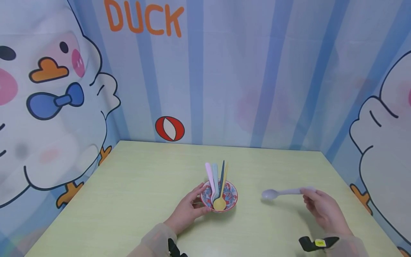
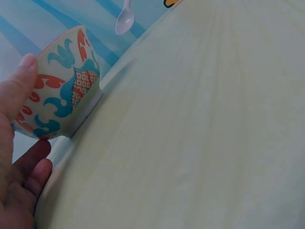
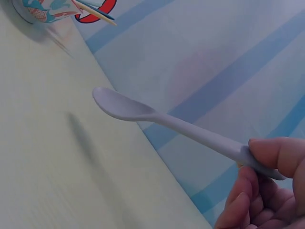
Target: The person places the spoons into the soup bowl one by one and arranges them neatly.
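My left hand (image 1: pixel 188 208) grips the side of a small patterned bowl (image 1: pixel 230 195), thumb and fingers spread around its wall. The left wrist view shows the bowl (image 2: pixel 66 83) upright on the table, with red and teal figures outside. Several utensils lean in it: a pink one (image 1: pixel 210 175), a pale blue one (image 1: pixel 215 175), a dark blue one (image 1: pixel 222 175) and a yellow spoon (image 1: pixel 219 203). To the right, my right hand (image 1: pixel 325 210) pinches the handle end of a pale purple spoon (image 1: pixel 270 194). That spoon (image 3: pixel 124 106) is above the table, its scoop pointing toward the bowl.
A pale yellow-green table (image 1: pixel 144 171) lies under both hands. Behind it hangs a blue striped cloth (image 1: pixel 224 71) printed with ducks, a ball and lettering, and it runs along both sides too.
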`<state>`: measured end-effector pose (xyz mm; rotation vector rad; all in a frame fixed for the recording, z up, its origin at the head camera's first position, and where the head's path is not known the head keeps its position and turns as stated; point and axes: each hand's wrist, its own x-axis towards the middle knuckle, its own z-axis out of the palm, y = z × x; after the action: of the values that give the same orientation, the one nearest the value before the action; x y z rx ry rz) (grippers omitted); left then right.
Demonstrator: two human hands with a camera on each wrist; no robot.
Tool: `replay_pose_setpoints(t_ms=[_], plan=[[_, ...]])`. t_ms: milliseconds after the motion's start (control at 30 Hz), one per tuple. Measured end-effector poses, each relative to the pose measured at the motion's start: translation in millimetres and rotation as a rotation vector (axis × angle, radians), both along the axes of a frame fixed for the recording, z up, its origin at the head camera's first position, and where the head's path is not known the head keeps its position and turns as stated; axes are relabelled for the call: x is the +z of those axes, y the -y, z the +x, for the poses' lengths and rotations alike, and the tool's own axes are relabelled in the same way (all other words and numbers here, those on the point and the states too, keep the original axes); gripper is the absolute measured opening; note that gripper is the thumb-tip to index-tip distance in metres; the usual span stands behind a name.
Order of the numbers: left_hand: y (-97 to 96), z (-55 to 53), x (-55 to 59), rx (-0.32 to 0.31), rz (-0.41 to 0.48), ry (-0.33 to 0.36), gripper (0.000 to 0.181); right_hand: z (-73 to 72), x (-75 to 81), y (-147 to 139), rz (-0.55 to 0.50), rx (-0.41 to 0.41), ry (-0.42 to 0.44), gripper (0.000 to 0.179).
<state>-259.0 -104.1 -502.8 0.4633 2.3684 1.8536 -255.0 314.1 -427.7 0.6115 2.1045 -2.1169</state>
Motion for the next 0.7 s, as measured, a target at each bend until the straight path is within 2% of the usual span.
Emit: replay_pose_setpoints(t_ms=[100,267,433,567,700], plan=[[0.0,-0.4,-0.6,0.0,-0.002,0.002,0.075,0.3,1.4,4,-0.05,-0.006,-0.027,0.048],[-0.1,-0.6,-0.9,-0.002,0.0,0.005,0.075,0.4,4.1,11,-0.164,0.013,-0.092,0.024],[0.2,-1.3,-1.6,-0.009,0.009,0.0,0.076,-0.7,6.9,16,-0.227,0.035,-0.135,0.011],[0.7,-2.7,-3.4,-0.018,0.023,0.005,0.077,-3.0,8.0,19,-0.204,0.034,-0.146,0.014],[0.8,-3.6,-4.7,-0.023,0.033,0.006,0.077,-5.4,7.4,24,-0.121,0.04,-0.159,0.033]])
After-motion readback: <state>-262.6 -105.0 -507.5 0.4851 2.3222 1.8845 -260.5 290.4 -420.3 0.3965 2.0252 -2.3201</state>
